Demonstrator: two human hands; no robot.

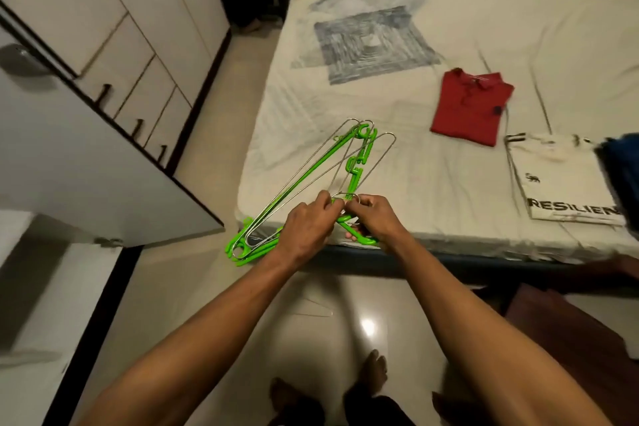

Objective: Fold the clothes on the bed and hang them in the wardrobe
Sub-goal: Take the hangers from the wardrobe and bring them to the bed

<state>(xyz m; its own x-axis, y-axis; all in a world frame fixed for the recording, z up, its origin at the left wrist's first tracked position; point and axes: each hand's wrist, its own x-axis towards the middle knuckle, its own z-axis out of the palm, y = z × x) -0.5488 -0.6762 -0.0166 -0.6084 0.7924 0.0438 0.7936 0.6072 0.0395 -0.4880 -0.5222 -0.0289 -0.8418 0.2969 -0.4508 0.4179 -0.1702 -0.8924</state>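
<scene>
Green plastic hangers (304, 180) and thin wire hangers (375, 157) form one bunch at the near left corner of the bed (466, 28), partly over its edge. Left hand (306, 230) grips the bunch where the hooks meet, fingers curled round the wires. Right hand (375, 218) pinches the same hook cluster from the other side, its lower fingers curled round a green hanger arm. Both hands touch at the fingertips; which hanger each holds cannot be told.

Folded red polo shirt (472, 105) lies flat on the bed, beyond and right of the hangers, well apart from them. Folded white T-shirt (567, 180) with black lettering lies near the bed's front edge, just right of the red one. Dark blue cloth (620, 162) touches the white shirt at the frame's right edge, blurred.

Wardrobe door (86, 162) stands open left of the bed. Bare feet (373, 372) stand on the glossy floor (193, 287) below the hands.
</scene>
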